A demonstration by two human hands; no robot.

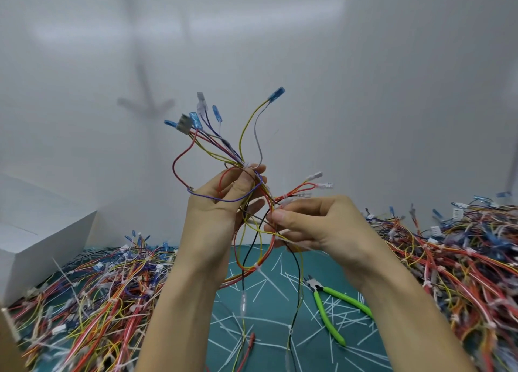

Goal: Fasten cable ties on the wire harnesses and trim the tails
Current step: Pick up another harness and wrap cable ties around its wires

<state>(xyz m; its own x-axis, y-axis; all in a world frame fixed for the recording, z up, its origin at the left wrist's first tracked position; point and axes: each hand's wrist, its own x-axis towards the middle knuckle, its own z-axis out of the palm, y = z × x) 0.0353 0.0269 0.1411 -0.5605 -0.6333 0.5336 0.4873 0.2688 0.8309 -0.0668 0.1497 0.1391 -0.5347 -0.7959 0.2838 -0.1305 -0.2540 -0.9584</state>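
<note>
Both hands hold one wire harness [224, 147] up before a plain white wall [364, 77]. The left hand [221, 200] is curled round the bundle, and the right hand [316, 223] pinches its loose wires just beside. Below, a teal mat [277, 313] is strewn with white cut tails [273, 283]. Green-handled cutters [333, 307] lie on it between the left heap [98, 296] and the right heap [459, 254] of harnesses. A white box [42, 240] stands far left.

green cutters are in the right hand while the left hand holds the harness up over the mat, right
Not quite. The head view shows the green cutters lying on the teal mat, untouched. The right hand pinches wires of the harness instead. The left hand does hold the harness up over the mat.
</note>
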